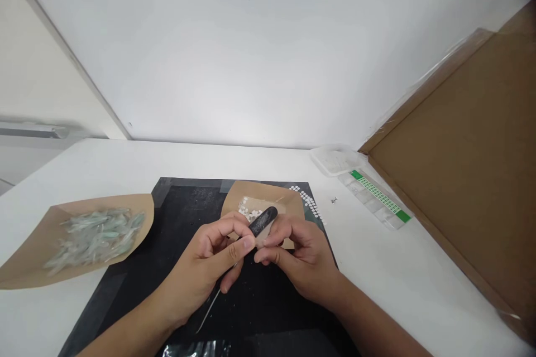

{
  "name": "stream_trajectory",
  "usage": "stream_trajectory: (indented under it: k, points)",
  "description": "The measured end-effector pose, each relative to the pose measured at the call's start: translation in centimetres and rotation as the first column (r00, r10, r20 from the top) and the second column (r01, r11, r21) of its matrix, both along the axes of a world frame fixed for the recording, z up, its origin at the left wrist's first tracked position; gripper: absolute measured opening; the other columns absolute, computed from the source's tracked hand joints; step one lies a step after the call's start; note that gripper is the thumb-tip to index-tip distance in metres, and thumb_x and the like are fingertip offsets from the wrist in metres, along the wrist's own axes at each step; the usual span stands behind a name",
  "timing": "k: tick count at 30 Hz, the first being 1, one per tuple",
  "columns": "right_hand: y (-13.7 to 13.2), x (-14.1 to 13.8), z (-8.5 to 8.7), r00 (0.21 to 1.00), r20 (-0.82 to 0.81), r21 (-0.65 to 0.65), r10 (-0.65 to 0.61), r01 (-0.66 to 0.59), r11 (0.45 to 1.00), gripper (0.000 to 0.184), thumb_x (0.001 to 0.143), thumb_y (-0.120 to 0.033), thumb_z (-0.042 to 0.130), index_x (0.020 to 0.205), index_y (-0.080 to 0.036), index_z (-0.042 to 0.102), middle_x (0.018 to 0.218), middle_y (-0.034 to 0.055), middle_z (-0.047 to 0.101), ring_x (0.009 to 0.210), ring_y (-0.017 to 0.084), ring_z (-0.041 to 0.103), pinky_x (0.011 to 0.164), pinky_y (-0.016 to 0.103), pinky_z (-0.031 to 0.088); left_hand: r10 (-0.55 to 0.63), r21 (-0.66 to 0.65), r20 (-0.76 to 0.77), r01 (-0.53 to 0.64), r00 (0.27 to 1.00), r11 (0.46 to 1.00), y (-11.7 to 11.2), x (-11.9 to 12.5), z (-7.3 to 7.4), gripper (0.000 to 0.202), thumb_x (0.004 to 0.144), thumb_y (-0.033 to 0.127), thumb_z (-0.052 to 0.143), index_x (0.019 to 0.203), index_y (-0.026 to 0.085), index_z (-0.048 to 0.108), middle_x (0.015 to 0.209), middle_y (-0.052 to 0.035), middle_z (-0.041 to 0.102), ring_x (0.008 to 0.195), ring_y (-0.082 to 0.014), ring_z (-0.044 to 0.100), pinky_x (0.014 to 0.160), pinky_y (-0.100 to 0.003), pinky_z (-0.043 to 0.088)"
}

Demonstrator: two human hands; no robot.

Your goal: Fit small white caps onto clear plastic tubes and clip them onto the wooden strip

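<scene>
In the middle of the head view, my left hand point(209, 259) is closed around a thin tool with a rounded black handle point(267, 217). The tool's slender metal shaft point(208, 312) runs out below my fingers toward the lower left. My right hand point(304, 251) is closed, thumb and forefinger pinched on a small translucent piece point(263, 234) right beside the handle. My two hands nearly meet at the fingertips. Behind them sits a brown paper tray point(240, 192) with small white dots point(250, 210) in it, partly hidden by my hands.
Under my hands lies a black mat point(184, 212) on the white table point(364, 268). A brown tray point(20, 259) of clear and pale-green plastic pieces point(100, 231) stands left. At right are white dots point(307, 201), a clear lid point(335, 159), a green-labelled case point(379, 198) and cardboard point(464, 167).
</scene>
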State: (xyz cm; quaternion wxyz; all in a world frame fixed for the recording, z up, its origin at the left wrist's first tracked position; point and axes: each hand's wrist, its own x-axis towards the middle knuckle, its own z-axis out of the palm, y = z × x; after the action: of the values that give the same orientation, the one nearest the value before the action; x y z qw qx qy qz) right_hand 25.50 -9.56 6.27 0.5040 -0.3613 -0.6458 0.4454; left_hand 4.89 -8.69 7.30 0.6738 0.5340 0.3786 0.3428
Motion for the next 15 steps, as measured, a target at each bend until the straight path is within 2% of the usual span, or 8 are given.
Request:
stream_trajectory:
  k: [8, 12, 15]
  points:
    - [-0.06, -0.02, -0.15, 1.0, 0.016, 0.007, -0.001, 0.001, 1.0, 0.016, 0.087, -0.02, 0.082, 0.083, -0.023, 0.066, 0.074, -0.0029, 0.069, 0.067, 0.013, 0.069, 0.066, 0.028, 0.055, 0.0, 0.016, 0.012, 0.0, 1.0, 1.0, 0.05, 0.12, -0.03, 0.033, 0.099, 0.05, 0.063, 0.087, 0.02, 0.066, 0.043, 0.0101, 0.042, 0.041, -0.007, 0.037, 0.059, -0.024, 0.034]
    - [-0.11, 0.11, -0.41, 0.999, 0.051, 0.009, -0.009, 0.009, 1.0, 0.018, 0.087, -0.022, 0.082, 0.081, -0.023, 0.065, 0.073, -0.0029, 0.07, 0.068, 0.014, 0.068, 0.066, 0.028, 0.054, 0.075, -0.013, -0.006, -0.075, 0.997, 0.997, 0.19, 0.22, 0.06, 0.036, 0.099, 0.051, 0.061, 0.085, 0.019, 0.062, 0.048, 0.011, 0.04, 0.042, -0.005, 0.033, 0.057, -0.022, 0.031]
    - [-0.21, 0.2, -0.51, 0.998, 0.058, -0.005, -0.007, 0.008, 1.0, 0.017, 0.088, -0.021, 0.081, 0.083, -0.023, 0.065, 0.074, -0.0026, 0.071, 0.068, 0.014, 0.068, 0.066, 0.029, 0.054, 0.155, 0.079, -0.098, -0.148, 0.983, 0.986, 0.49, 0.21, 0.01, 0.035, 0.099, 0.052, 0.061, 0.089, 0.019, 0.064, 0.061, 0.0085, 0.048, 0.044, -0.0037, 0.037, 0.057, -0.021, 0.035]
